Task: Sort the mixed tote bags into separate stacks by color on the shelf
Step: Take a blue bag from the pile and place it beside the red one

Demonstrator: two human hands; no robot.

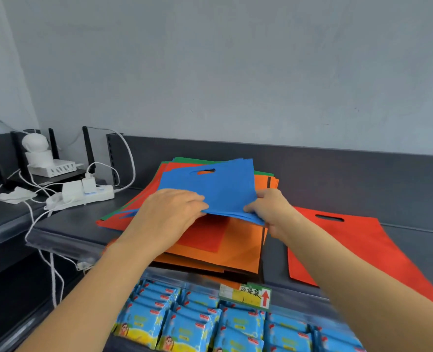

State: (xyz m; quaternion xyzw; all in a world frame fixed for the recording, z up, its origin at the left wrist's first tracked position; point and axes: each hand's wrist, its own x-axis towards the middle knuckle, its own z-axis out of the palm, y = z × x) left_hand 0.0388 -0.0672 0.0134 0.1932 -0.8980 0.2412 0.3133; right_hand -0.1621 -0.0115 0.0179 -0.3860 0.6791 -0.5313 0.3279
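- The left hand (169, 212) and right hand (268, 207) both pinch the near edge of the blue bags (210, 189), fingers curled round it.
- The blue bags sit on top of the mixed pile (210, 252).
- I think it is best to lift them flat and together.
- Put them on the shelf (413, 189), apart from the red bag (350, 245).

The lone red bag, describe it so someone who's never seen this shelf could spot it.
Start at the dark grey shelf under the pale wall. Right of the mixed pile, where the left hand and right hand grip blue bags, one red bag lies flat. It alone sits apart from every other bag, its handle slot showing dark.
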